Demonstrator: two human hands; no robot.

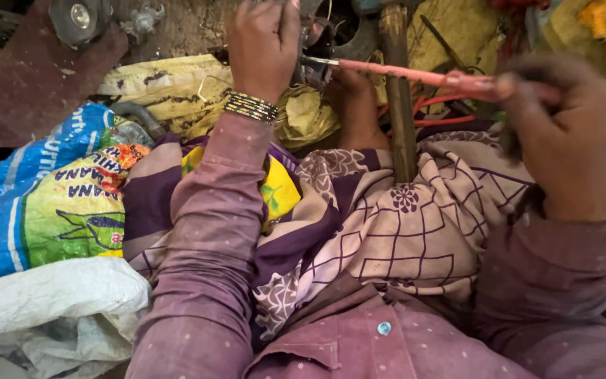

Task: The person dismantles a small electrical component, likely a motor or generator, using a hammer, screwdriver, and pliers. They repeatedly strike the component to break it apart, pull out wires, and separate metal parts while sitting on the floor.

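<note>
Blue-green woven sack (pixel 43 203) — left of left hand (pixel 261 45).

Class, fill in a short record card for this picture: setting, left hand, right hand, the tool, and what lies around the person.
setting: person seated on the ground, patterned cloth over the lap
left hand: left hand reaches forward into metal parts, bangles on the wrist
right hand: right hand grips the handle end of a tool
tool: pink-handled tool, metal tip pointing left toward the left hand
upright item: wooden post beyond the lap
surroundings: printed blue and green sack, white sack, yellow sheet
</note>
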